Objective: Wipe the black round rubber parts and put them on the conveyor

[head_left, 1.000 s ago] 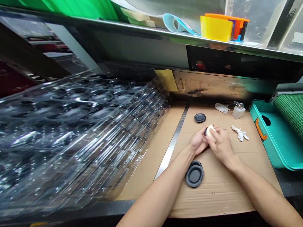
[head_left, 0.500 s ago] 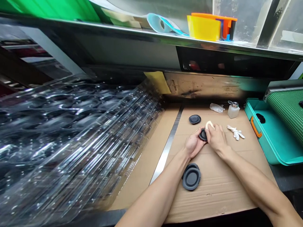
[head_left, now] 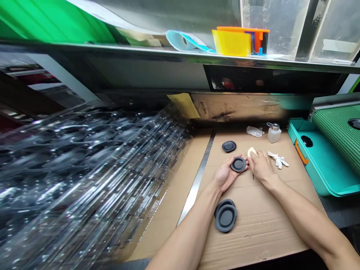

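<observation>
My left hand [head_left: 223,176] is closed around the edge of a round black plastic part [head_left: 238,164], its dished face turned up. Just to the right, my right hand [head_left: 262,165] pinches a cream-coloured pad [head_left: 251,151]. A thin dark stick [head_left: 253,176] shows below its fingers; whether it is gripped cannot be made out. Beyond my left hand another black part [head_left: 228,146] lies on the cardboard [head_left: 253,225]. Nearer to me, two similar black parts [head_left: 225,217] overlap, one partly on the other.
Stacked clear plastic trays [head_left: 112,180] fill the left side. A pump bottle [head_left: 274,133], a crumpled white wipe [head_left: 255,131] and a white glove [head_left: 278,159] lie right of centre. A teal bin [head_left: 323,165] stands beside a green conveyor belt [head_left: 337,127]. A shelf [head_left: 180,55] runs overhead.
My right hand with the pad has drawn away from the black part, so its face now shows fully. Another black part has come into view on the belt. The whole view has shifted slightly.
</observation>
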`<action>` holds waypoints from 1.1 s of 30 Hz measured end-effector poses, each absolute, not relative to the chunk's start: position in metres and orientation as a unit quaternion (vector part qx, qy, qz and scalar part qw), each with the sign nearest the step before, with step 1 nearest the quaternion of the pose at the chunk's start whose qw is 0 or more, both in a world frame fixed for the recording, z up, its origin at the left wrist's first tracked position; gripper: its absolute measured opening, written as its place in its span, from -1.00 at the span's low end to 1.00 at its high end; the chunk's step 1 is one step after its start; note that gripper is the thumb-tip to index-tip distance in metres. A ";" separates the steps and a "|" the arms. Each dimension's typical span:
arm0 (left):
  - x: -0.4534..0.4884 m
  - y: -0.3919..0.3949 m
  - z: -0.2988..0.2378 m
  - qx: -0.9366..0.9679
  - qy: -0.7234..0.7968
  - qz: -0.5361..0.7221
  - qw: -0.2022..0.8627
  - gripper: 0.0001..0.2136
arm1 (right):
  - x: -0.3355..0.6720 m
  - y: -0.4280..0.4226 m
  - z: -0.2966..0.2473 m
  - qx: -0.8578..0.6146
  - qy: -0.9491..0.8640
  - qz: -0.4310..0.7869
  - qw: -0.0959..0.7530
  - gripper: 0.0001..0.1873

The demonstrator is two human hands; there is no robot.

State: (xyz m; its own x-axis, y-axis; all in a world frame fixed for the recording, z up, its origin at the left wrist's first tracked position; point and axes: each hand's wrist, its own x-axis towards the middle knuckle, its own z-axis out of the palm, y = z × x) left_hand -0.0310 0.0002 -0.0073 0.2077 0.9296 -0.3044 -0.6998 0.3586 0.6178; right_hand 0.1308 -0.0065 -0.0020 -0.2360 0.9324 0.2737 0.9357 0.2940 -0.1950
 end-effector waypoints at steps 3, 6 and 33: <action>-0.042 0.001 -0.001 0.150 0.310 0.561 0.752 -0.65 | 0.143 -0.010 -0.003 -0.575 -0.798 0.015 0.182 -0.66; -0.050 0.001 0.005 0.128 0.268 0.584 0.755 -0.59 | 0.145 -0.018 -0.004 -0.558 -0.810 0.039 0.178 -0.69; -0.050 -0.007 0.020 0.125 0.322 0.477 0.808 -0.47 | 0.194 0.008 0.018 -0.672 -0.725 -0.004 0.150 -0.69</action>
State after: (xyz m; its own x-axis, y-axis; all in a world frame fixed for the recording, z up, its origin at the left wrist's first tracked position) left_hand -0.0503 -0.0071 0.0199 0.3363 0.8518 -0.4016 -0.6909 0.5130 0.5095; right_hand 0.1939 0.0076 0.0180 -0.0516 0.9732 0.2242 0.9758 0.0969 -0.1958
